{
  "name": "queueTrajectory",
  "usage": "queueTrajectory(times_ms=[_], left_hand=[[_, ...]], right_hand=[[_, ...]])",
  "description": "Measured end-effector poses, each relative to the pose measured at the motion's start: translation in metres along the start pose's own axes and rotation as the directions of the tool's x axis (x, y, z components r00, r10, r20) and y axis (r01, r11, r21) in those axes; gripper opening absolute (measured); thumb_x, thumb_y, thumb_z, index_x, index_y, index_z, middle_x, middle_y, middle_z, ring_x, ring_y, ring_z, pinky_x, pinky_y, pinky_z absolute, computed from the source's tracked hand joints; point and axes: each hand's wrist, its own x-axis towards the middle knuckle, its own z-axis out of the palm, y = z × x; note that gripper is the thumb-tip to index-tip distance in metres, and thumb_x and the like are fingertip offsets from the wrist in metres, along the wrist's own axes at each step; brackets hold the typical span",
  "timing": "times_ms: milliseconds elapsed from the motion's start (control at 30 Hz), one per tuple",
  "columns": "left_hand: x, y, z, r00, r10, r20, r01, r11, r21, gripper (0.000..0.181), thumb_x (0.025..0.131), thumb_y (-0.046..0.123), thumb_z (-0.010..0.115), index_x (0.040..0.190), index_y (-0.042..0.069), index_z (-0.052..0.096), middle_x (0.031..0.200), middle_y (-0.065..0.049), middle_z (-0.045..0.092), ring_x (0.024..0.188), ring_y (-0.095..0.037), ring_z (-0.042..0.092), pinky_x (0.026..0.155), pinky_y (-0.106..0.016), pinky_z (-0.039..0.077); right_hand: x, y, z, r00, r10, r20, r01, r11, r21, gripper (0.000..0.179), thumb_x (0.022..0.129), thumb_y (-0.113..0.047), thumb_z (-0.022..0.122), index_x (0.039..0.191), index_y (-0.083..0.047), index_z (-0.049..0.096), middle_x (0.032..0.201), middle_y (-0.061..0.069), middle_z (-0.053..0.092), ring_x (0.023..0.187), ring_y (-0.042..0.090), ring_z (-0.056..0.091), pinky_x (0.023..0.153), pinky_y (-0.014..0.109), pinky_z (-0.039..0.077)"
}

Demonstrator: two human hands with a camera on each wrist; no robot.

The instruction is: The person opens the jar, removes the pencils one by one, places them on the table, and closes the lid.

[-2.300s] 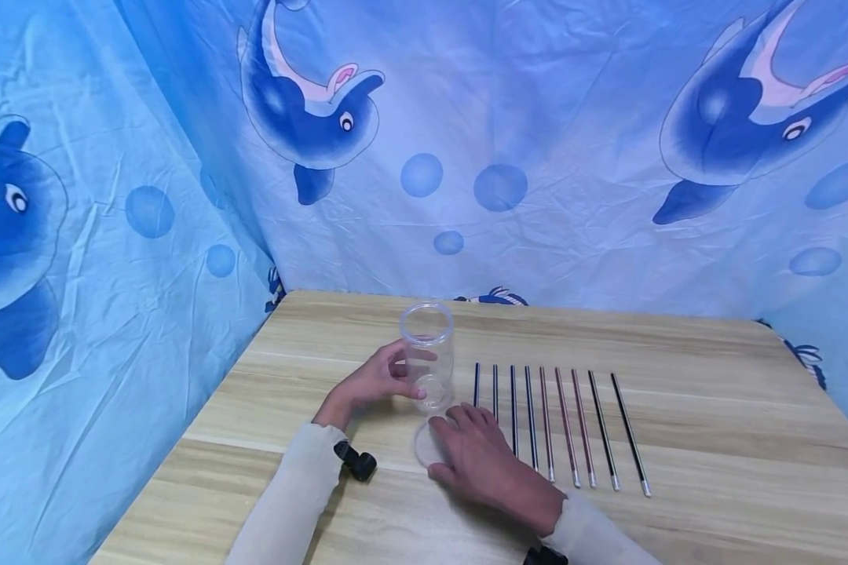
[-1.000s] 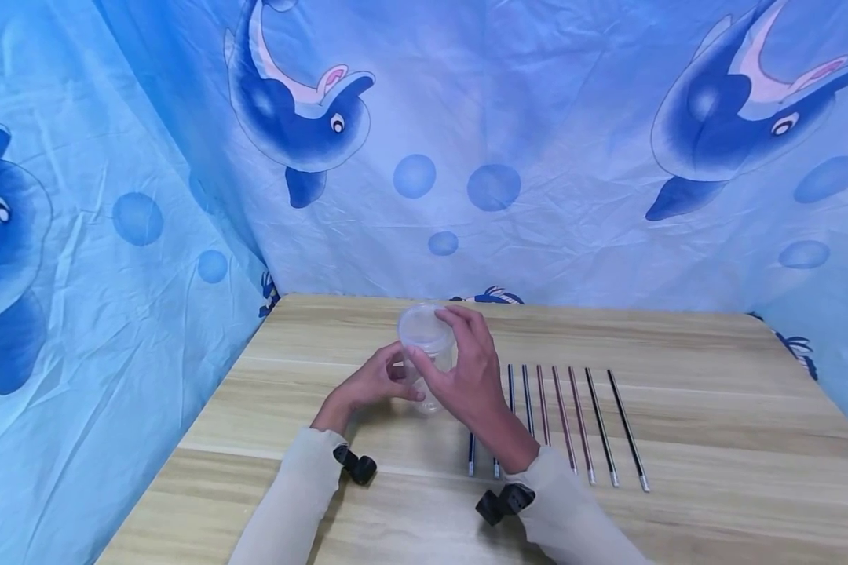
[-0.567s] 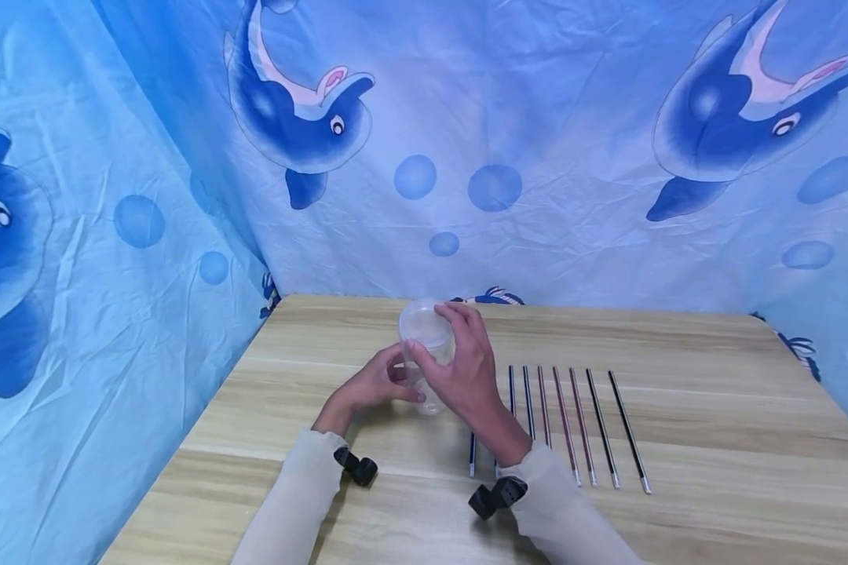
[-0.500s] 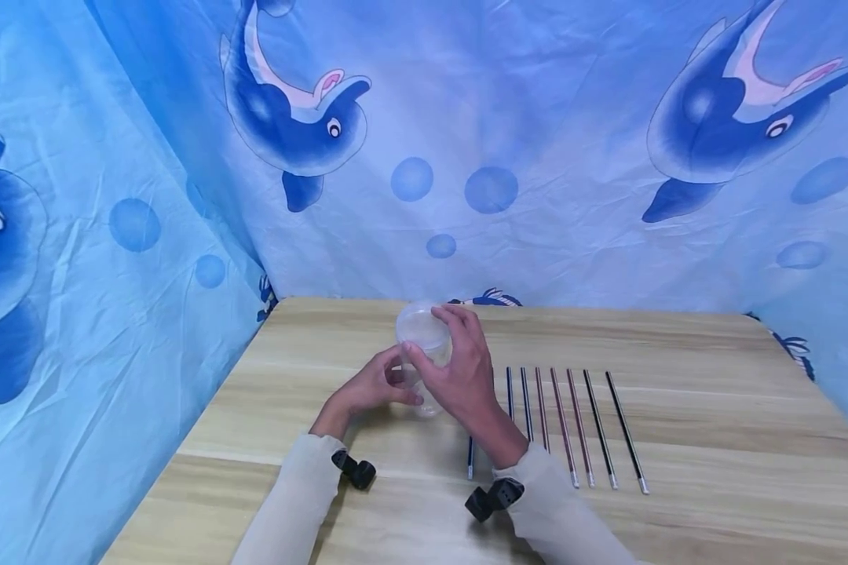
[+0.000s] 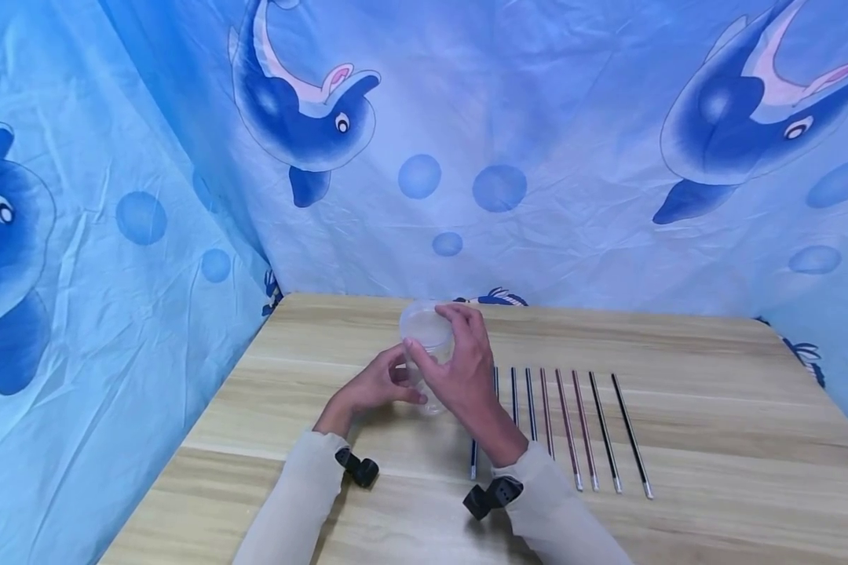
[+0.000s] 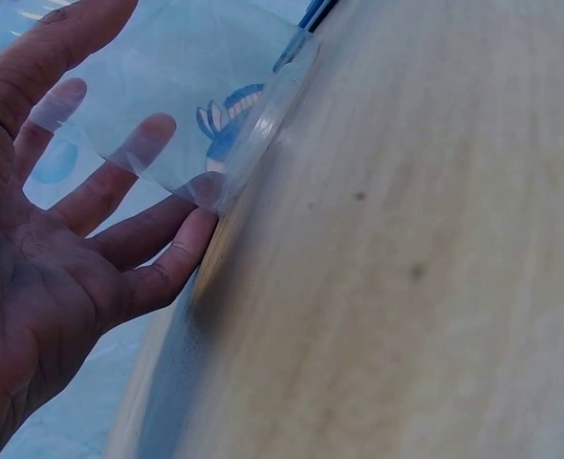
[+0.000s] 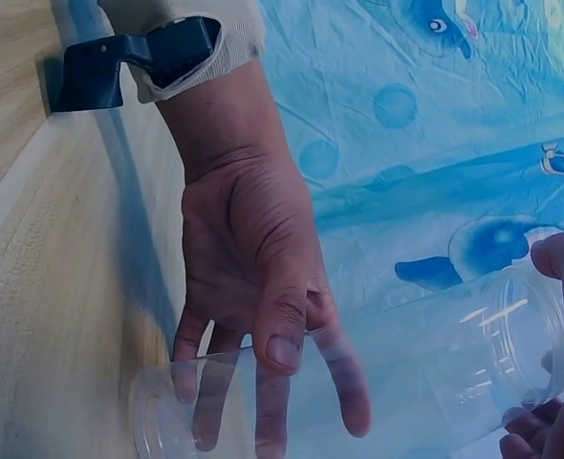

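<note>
A tall clear plastic jar [image 5: 433,404] stands upright on the table, left of the pencils. Around its side curls my left hand [image 5: 371,386], thumb in front and fingers behind; through the clear wall those fingers show in the right wrist view, where the jar [image 7: 425,354] lies across the lower part. A round translucent lid [image 5: 425,323] covers the jar's mouth. My right hand [image 5: 462,377] grips the lid's edge from above, thumb on the near side and fingertips on the far right side. In the left wrist view, fingertips sit near the jar's base.
Several pencils lie side by side to the right, dark blue, red [image 5: 585,430] and black [image 5: 632,435], their silvery ends toward me; my right forearm overlaps some. A blue dolphin-print cloth [image 5: 572,259] hangs behind the wooden table [image 5: 254,439] and along its left.
The right hand has lifted the lid from the table and brought it onto the jar's mouth. The left hand has stayed around the jar. Over the last half second, hardly anything moved.
</note>
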Motion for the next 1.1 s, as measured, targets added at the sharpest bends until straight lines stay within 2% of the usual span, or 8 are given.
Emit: queueTrajectory(times_ms=[233,500,667,900,1033,1100], left_hand=[[-0.002,0.001,0.000,1.000,0.010,-0.003,-0.010,1.000,0.006,0.083,0.076,0.004,0.086,0.146,0.026,0.046,0.145,-0.008,0.047,0.127,-0.031,0.053,0.103,-0.044,0.047],[-0.003,0.002,0.001,0.999,-0.030,-0.020,0.031,0.999,0.013,0.091,0.073,0.006,0.088,0.148,0.020,0.038,0.144,-0.006,0.045,0.130,-0.032,0.051,0.106,-0.046,0.044],[-0.004,0.001,0.002,0.998,-0.053,-0.031,0.053,0.999,-0.009,0.092,0.072,0.004,0.089,0.148,0.021,0.039,0.145,-0.005,0.045,0.129,-0.031,0.051,0.104,-0.044,0.046],[-0.001,-0.001,0.002,1.000,0.003,-0.015,-0.003,1.000,-0.005,0.092,0.073,0.003,0.088,0.148,0.028,0.041,0.145,-0.002,0.046,0.130,-0.030,0.051,0.105,-0.044,0.045],[-0.001,-0.001,0.003,1.000,0.008,-0.013,-0.008,1.000,-0.004,0.092,0.073,0.003,0.088,0.148,0.028,0.042,0.145,-0.002,0.046,0.130,-0.031,0.050,0.104,-0.043,0.046],[-0.001,0.000,0.003,1.000,0.006,-0.012,-0.006,1.000,-0.007,0.092,0.073,0.003,0.088,0.148,0.028,0.042,0.145,-0.003,0.046,0.130,-0.031,0.050,0.104,-0.043,0.046]], right_hand=[[-0.001,0.000,0.000,1.000,-0.008,0.010,0.008,1.000,-0.015,0.059,0.082,-0.037,0.080,0.129,-0.004,0.062,0.130,0.014,0.054,0.107,0.031,0.059,0.076,0.046,0.056],[-0.002,-0.002,0.005,0.996,0.084,-0.010,-0.085,0.996,-0.029,0.076,0.073,-0.042,0.088,0.131,-0.006,0.054,0.127,0.013,0.055,0.103,0.030,0.059,0.072,0.043,0.056],[-0.001,0.000,0.002,0.999,0.032,0.019,-0.032,0.999,-0.017,0.078,0.075,-0.040,0.087,0.133,-0.004,0.050,0.126,0.014,0.056,0.104,0.028,0.058,0.075,0.042,0.055],[0.003,0.006,-0.007,0.993,-0.031,0.112,0.030,1.000,0.010,0.079,0.078,-0.035,0.083,0.140,-0.004,0.044,0.126,0.015,0.058,0.102,0.029,0.058,0.076,0.044,0.053],[0.005,0.007,-0.010,0.986,-0.044,0.161,0.038,0.999,0.037,0.081,0.080,-0.034,0.080,0.145,-0.005,0.042,0.131,0.015,0.057,0.106,0.030,0.058,0.080,0.047,0.052],[0.006,0.007,-0.011,0.984,-0.046,0.173,0.038,0.998,0.046,0.078,0.080,-0.035,0.079,0.143,-0.006,0.043,0.130,0.015,0.057,0.104,0.029,0.058,0.078,0.046,0.052]])
